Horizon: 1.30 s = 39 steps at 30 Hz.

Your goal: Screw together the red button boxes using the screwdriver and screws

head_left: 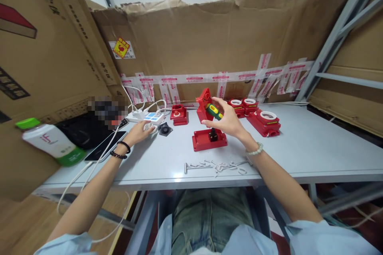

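Currently, right hand: the right hand, at about one o'clock from the red base, is closed in a holding grip on a yellow-and-green screwdriver, its thumb at the lower edge of the red cover.
Cover: tilted, above the table at twelve o'clock from the base, with the screwdriver handle against its right side.
Base: on the grey-white table, with a black block standing on it.
Left hand: the left hand is at nine o'clock from the base, its fingers at a coiled white cable, near the power strip; whether they pinch the cable, I cannot tell.
Small parts: a black square part lies just beside the coil, and a small red box sits at ten o'clock.
Hardware: screws and a silver T-shaped tool lie at six o'clock, near the table edge.
Red boxes: three red boxes with white rings sit between one and three o'clock.
Far left: a phone and a white bottle with a green cap, around nine o'clock.
Backdrop: taped cardboard stands at twelve o'clock.
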### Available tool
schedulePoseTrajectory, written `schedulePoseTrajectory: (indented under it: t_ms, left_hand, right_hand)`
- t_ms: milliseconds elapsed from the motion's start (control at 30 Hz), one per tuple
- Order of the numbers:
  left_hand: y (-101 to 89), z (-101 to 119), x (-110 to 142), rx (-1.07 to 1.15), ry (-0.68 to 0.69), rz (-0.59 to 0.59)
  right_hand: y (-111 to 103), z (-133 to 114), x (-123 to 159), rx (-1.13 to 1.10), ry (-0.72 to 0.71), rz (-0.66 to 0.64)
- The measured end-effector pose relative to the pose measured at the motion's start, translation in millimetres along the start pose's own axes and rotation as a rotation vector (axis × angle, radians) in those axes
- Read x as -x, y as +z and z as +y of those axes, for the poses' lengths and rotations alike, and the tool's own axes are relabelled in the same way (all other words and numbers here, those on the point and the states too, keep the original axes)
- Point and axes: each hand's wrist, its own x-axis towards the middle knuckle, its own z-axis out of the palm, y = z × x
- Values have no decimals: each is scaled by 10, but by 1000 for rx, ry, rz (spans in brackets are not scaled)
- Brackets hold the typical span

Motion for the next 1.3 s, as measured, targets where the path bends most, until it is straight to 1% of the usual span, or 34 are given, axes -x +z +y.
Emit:
schedulePoseTrajectory:
  t_ms: [67, 133, 200, 267, 367, 433, 533, 667, 733, 800, 833, 900, 1000, 1100, 1133, 1200, 1300]
  left_hand:
    - [-7, 53, 30, -20, 54, 63]
    - [-27, 124, 86, -36, 113, 93]
    - [-37, 192, 158, -52, 140, 72]
    - [-24, 234, 232, -80, 119, 30]
    - [28, 238, 323, -128, 67, -13]
    - [58, 218, 365, -129, 65, -20]
    - [67, 191, 412, -67, 103, -26]
    - [34, 190, 456, 23, 138, -78]
    - [3, 246, 462, 62, 143, -42]
    - [-45, 387, 458, 154, 168, 11]
    - [-75, 498, 454, 225, 198, 21]
    - [-136, 796, 449, 377, 277, 19]
    - [-181, 1339, 442, 646, 462, -43]
    - [-143, 1798, 420, 898, 561, -126]
    - [-121, 1902, 410, 954, 566, -136]
    - [-81, 2027, 389, 1038, 543, -126]
    - [-63, 2035, 360, 1088, 518, -121]
  right_hand:
    - [-3, -15, 3, 4, 8, 1]
    - [-4, -18, 6, -5, 19, -3]
    - [-2, -11, 9, -19, 22, -9]
    - [3, 2, 9, -33, 15, -9]
    - [13, 19, 6, -29, 8, -11]
    - [17, 24, 6, -12, 12, -18]
    - [18, 21, 11, 12, 13, -30]
    - [21, 19, 18, 35, 17, -36]
    - [25, 20, 16, 31, 30, -37]
    - [30, 21, 11, -6, 41, -46]
    - [32, 20, 7, -41, 46, -54]
    - [35, 17, -3, -133, 62, -75]
    - [47, 10, -14, -280, 88, -111]
    - [69, 7, -18, -417, 88, -167]
    - [74, 5, -17, -445, 96, -174]
    - [67, -8, -13, -459, 126, -158]
    - [-8, -54, -10, -404, 174, -121]
